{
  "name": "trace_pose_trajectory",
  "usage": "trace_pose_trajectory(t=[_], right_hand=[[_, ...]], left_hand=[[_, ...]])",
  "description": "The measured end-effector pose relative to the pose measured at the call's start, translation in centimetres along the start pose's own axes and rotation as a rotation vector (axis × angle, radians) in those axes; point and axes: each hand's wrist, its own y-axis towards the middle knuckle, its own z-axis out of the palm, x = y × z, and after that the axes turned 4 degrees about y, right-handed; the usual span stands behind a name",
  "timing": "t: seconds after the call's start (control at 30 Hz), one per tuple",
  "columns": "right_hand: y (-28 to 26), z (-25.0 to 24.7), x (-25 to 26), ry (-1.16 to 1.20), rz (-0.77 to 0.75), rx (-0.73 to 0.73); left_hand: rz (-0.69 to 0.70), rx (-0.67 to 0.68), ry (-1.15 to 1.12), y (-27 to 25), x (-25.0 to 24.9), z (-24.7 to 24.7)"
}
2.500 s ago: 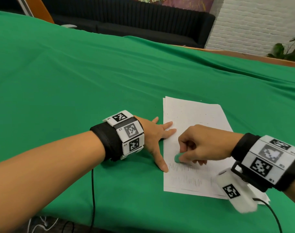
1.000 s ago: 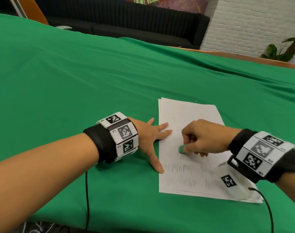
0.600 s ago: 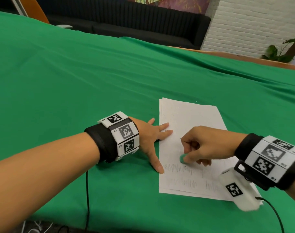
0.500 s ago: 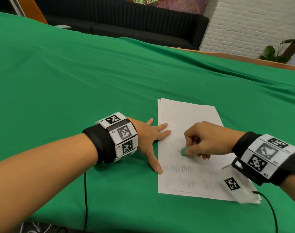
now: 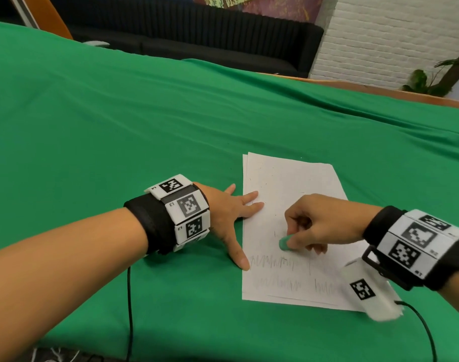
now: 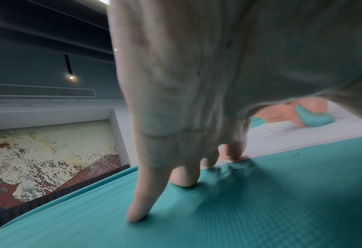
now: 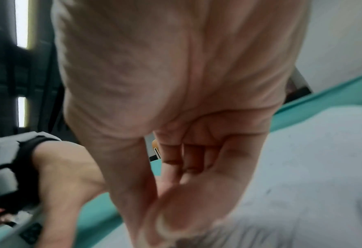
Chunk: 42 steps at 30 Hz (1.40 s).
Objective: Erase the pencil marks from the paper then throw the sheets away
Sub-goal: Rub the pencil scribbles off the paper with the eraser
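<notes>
Head view: my left hand (image 5: 229,218) lies flat w/ fingers straight and spread, tips pressing the left edge of the paper (image 5: 288,184) so the sheets don't slide on the green cloth (image 5: 118,113) while I rub. My right hand (image 5: 319,226) is curled, pinching the green eraser (image 5: 284,242) btwn thumb & fingers, its tip on the sheet. Pencil marks (image 5: 275,262) sit just below the eraser, nearer me, not yet erased; sheets lie stacked under both hands.
</notes>
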Motion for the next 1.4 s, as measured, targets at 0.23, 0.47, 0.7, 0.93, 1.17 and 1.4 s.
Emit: trace_pose_trajectory(t=[0.23,0.47,0.7,0.93,1.17,1.4], right_hand=[[0.2,0.3,0.7,-0.059,-0.097,-0.034],[0.8,-0.5,0.5,-0.292,-0.107,-0.183],[1.5,-0.8,0.5,-0.350,-0.080,-0.182],[1.7,0.8,1.6,-0.218,-0.174,-0.036],[2.0,0.2,1.8,-0.296,-0.216,-0.126],[3.1,-0.3,1.8,-0.565,-0.155,-0.296]], left_hand=[[0.000,0.001,-0.013,0.0,0.0,0.0],[-0.001,0.005,-0.004,-0.1,0.0,0.1],[-0.011,0.009,0.000,-0.1,-0.1,0.0],[-0.006,0.010,0.001,0.0,0.0,0.1],[-0.009,0.009,0.011,0.1,-0.1,-0.1],[-0.016,0.012,0.029,0.2,-0.2,-0.2]])
